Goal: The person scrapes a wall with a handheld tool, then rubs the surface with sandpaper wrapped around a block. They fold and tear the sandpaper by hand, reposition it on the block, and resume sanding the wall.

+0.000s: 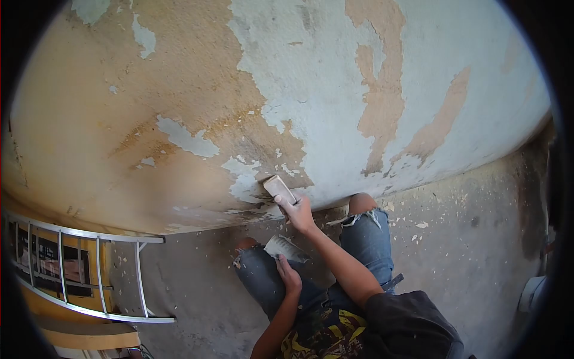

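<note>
Hiding scraper (pixel 279 187) handle, right hand (pixel 297 212) meets wall (pixel 179 90); left hand (pixel 290 276) grips blurred sheet (pixel 286 246).

Right hand (pixel 297 212) raised, closed; left hand (pixel 289 276) low

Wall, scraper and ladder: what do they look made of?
Wall: matte tan plaster or render under pale paint, judging by the ragged flaking patches. Scraper in the right hand: flat pale blade, likely dusty metal, though I can't be sure. Ladder: silvery rails and rungs with a dull sheen, probably aluminium.
</note>
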Available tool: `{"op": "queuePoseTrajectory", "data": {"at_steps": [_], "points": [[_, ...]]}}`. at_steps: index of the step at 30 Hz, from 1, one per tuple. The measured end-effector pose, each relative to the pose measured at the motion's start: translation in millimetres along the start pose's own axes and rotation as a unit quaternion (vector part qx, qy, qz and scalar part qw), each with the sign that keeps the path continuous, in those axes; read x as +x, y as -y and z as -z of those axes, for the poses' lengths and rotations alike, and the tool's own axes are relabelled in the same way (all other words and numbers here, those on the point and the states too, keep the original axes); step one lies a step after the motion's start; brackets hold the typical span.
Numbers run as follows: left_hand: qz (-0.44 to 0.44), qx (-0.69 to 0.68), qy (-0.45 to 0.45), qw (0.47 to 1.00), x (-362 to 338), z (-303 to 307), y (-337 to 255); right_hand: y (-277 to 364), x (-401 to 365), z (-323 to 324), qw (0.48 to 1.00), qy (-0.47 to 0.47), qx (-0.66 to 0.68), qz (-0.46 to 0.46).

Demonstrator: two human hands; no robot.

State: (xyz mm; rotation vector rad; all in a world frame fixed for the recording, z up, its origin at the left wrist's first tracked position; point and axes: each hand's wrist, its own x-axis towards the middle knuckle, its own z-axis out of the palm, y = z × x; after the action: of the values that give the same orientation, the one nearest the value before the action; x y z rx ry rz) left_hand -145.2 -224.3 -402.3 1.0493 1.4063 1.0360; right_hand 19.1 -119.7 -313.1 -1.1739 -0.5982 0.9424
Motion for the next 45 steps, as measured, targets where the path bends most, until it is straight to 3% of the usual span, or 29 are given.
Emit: {"op": "queuePoseTrajectory", "data": {"at_steps": [4,6,12,14,16,20,22,24,26,28,31,36,40,43,45], "points": [[-0.015,0.016,0.0,1.0,1.9,-3.0,2.5,-28.4,-9.0,13.7,1.0,-0.002,0.007,-0.012],[-0.003,-0.09,0.0,0.996,2.1,-9.2,-5.4,-35.7,-14.9,21.0,0.995,-0.031,-0.083,-0.046],[-0.038,0.085,0.001,0.996,-3.4,-6.4,-9.7,0.0,1.5,7.9,0.998,0.017,-0.061,0.013],[-0.037,0.073,-0.002,0.997,1.0,-4.8,-3.8,-14.7,-3.1,15.5,0.999,0.0,-0.038,0.031],[-0.035,0.056,-0.001,0.998,5.1,-10.1,2.1,-47.4,-9.5,31.6,0.993,-0.035,-0.115,0.004],[-0.041,0.043,0.016,0.998,3.4,-7.0,2.9,-15.7,-7.0,24.6,0.995,-0.03,-0.093,-0.017],[-0.041,0.058,0.007,0.997,0.5,-14.6,-1.0,11.3,0.1,12.6,0.995,0.007,-0.095,0.033],[-0.072,0.136,0.0,0.988,-4.9,-14.0,-5.5,0.8,-5.3,12.4,0.998,0.005,-0.062,0.006],[-0.069,0.111,0.01,0.991,-3.1,-11.6,-7.6,-12.5,-10.0,16.8,1.0,-0.007,-0.028,-0.008],[-0.05,0.062,0.046,0.996,-2.6,-18.0,-16.3,-31.9,-17.6,26.1,0.994,-0.04,-0.101,-0.02],[-0.073,0.114,0.013,0.991,-9.1,-21.7,-19.4,1.9,-13.7,11.7,0.994,-0.031,-0.1,0.032],[-0.078,0.115,0.051,0.989,-6.9,-16.0,-20.2,-4.3,-3.9,19.5,1.0,-0.005,0.015,0.014],[-0.037,0.115,0.052,0.991,-4.2,-19.7,-12.7,-41.7,-10.2,37.1,0.995,-0.041,-0.087,-0.003],[-0.096,0.163,0.03,0.982,-7.5,-20.4,-6.4,2.0,-5.5,22.6,0.997,0.017,-0.069,-0.018],[-0.086,0.165,0.033,0.982,-11.1,-24.7,-13.3,16.8,-1.8,16.6,0.999,0.026,-0.011,0.016]]}}
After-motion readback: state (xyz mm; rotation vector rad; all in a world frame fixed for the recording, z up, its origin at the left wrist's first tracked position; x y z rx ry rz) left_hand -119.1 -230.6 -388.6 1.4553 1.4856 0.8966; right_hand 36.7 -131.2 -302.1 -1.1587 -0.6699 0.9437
